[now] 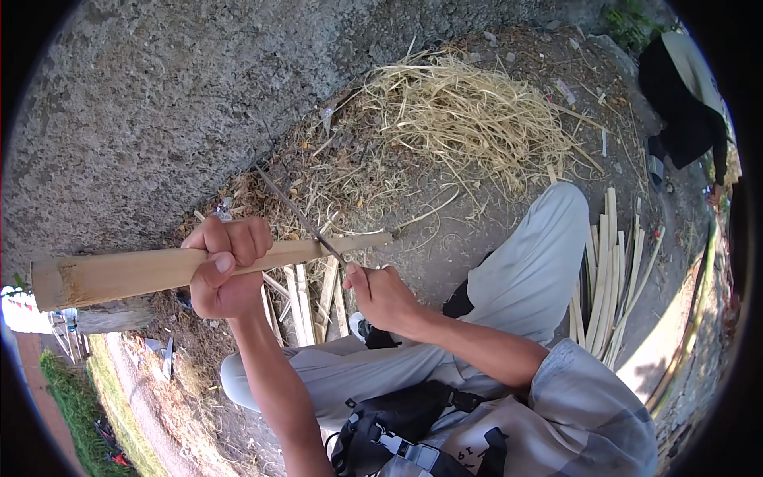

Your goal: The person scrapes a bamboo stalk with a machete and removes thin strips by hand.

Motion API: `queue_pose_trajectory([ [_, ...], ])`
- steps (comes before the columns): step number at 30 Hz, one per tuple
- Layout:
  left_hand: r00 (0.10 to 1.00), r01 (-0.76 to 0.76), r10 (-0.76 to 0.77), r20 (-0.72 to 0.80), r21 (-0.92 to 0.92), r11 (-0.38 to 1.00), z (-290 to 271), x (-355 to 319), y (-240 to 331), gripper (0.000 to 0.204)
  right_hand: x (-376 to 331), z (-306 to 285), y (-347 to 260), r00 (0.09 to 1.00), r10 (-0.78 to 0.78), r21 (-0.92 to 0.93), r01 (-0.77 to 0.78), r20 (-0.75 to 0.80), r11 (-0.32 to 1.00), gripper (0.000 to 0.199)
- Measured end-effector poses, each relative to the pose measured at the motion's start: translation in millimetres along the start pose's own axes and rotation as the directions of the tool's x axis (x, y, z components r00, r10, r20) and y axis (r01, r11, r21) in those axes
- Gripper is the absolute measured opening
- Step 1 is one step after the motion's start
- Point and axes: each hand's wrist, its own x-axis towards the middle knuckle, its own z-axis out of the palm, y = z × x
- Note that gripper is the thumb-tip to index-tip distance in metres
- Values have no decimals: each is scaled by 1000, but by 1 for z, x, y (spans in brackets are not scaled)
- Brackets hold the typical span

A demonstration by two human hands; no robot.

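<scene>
My left hand [226, 266] is closed in a fist around a long pale bamboo slat [127, 278]. The slat lies almost level across the left half, its broad end at the far left and its narrow end past my right hand. In my right hand [383, 298] is a knife [292, 207], the handle hidden by my fingers. Its long, thin, dark blade slants up and left, crossing the slat to the right of my left fist. Whether the edge bites into the bamboo I cannot tell.
A heap of curly pale shavings [477, 119] lies on the dirt ahead. Cut strips [608, 278] are bundled right of my bent knee [548, 230]; more strips [302, 306] lie below the slat. A rough grey wall [159, 119] rises at upper left. Another person [683, 103] is at upper right.
</scene>
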Motion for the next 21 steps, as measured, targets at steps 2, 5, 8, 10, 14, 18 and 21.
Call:
queue_pose_trajectory([
  [2,999,-2,2,52,2,1000,3,2,0,21,4,10,5,997,-59,-28,57,-54,998,51],
  [5,993,19,-22,119,28,999,0,0,0,29,14,18,60,994,1,-103,-13,-110,995,53],
  [8,995,27,-27,94,3,1000,-6,2,3,28,30,16,92,990,129,-285,-141,-61,948,53],
  [10,994,45,-43,98,-12,999,-6,-1,1,27,28,2,46,980,185,-190,-170,68,967,51],
  [14,998,25,-25,58,0,1000,7,1,-2,25,10,5,-10,988,-137,-8,137,-74,991,52],
  [18,996,21,-22,92,11,1000,5,4,-2,25,14,25,95,974,214,-259,-226,-73,939,55],
  [21,997,17,-18,79,16,1000,-9,8,-1,25,24,19,105,968,249,-160,-248,-19,955,58],
])
